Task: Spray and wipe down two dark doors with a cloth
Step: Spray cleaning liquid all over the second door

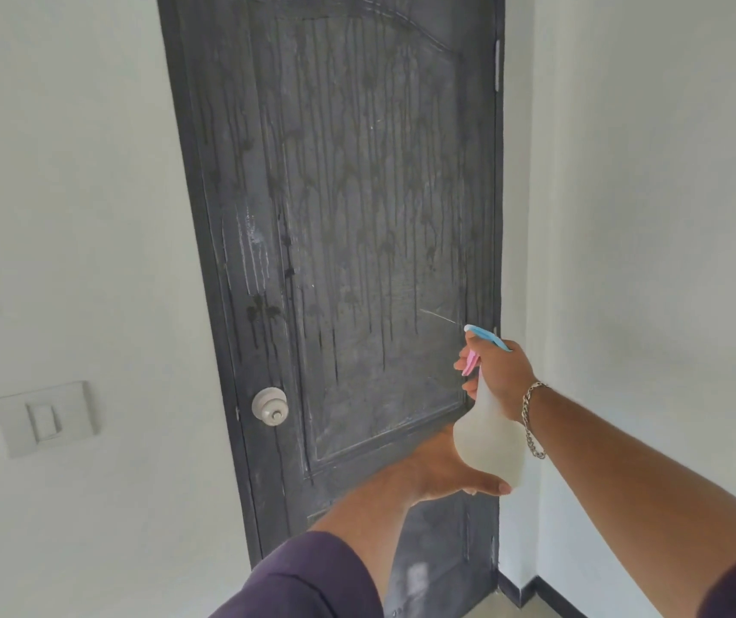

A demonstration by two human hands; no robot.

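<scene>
A dark grey panelled door [357, 216] fills the middle of the view, streaked with wet drip marks. My right hand [497, 372] grips the neck of a translucent white spray bottle [488, 439] with a blue head and pink trigger, nozzle pointed at the door's right side; a thin jet of spray leaves the nozzle. My left hand [442, 470] cups the bottle's base from below and the left, thumb under it. No cloth is in view.
A white round door knob [270, 405] sits on the door's left edge. A white light switch [47, 417] is on the left wall. White walls flank the door; a dark skirting runs along the floor at lower right.
</scene>
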